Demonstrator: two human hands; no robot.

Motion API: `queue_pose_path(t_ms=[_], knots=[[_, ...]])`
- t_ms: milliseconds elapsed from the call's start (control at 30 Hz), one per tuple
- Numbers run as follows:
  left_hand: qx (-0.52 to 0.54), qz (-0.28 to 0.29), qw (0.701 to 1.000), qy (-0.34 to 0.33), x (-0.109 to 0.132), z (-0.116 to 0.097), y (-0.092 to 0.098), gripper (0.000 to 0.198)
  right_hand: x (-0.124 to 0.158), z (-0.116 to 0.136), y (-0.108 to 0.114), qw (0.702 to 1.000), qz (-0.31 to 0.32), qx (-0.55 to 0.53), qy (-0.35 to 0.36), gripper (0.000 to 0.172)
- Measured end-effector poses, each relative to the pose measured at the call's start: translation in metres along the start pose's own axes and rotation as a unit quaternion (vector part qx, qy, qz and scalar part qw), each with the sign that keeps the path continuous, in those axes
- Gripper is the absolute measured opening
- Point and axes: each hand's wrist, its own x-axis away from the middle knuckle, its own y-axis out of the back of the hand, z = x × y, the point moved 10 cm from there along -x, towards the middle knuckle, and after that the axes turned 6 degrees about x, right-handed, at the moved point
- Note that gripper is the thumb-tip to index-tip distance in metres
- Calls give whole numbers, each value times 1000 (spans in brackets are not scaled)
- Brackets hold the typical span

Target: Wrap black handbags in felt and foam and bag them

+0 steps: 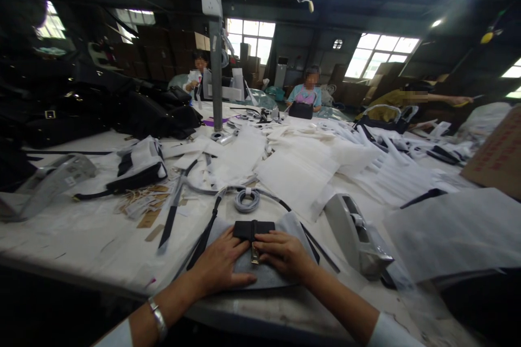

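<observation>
A handbag (268,277) lies at the table's front edge, its body covered by a greyish wrapping sheet. A black flap or tab (243,229) shows at its top middle, crossed by a narrow black strap with a gold-coloured metal clasp (254,254). My left hand (217,263) rests flat on the bag's left side, thumb spread away and fingertips against the black tab. From the right, my right hand (285,254) has its fingers together on the strap beside the clasp; its fingertips are partly hidden. The bag's dark handle (215,209) arches up behind.
Behind the bag lies a grey tape roll (246,200). A tape dispenser (356,236) stands to the right, another (61,179) to the left. White sheets (297,168) cover the middle. Black bags (81,103) are piled far left; a carton (496,154) stands right. Several people work beyond.
</observation>
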Motion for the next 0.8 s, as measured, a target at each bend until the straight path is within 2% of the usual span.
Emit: queue_pose_path(t_ms=[233,300,400,467,633,800], knots=[[-68,-84,994,-12,13,-4,8,69,4,-3,0,1000,-6,4,3,27],[-99,-123,987,-42,19,-13,14,65,6,-3,-1,1000,-11,11,10,27],[-108,-154,976,-110,26,-31,20,45,7,-1,-2,999,-12,25,25,34],[-95,-150,973,-147,27,-38,20,35,7,1,-3,999,-13,37,35,36],[-83,-114,974,-176,22,-40,14,39,7,3,-2,997,-21,53,43,33],[-76,-85,979,-167,20,-39,10,32,2,3,2,1000,5,14,-21,28]])
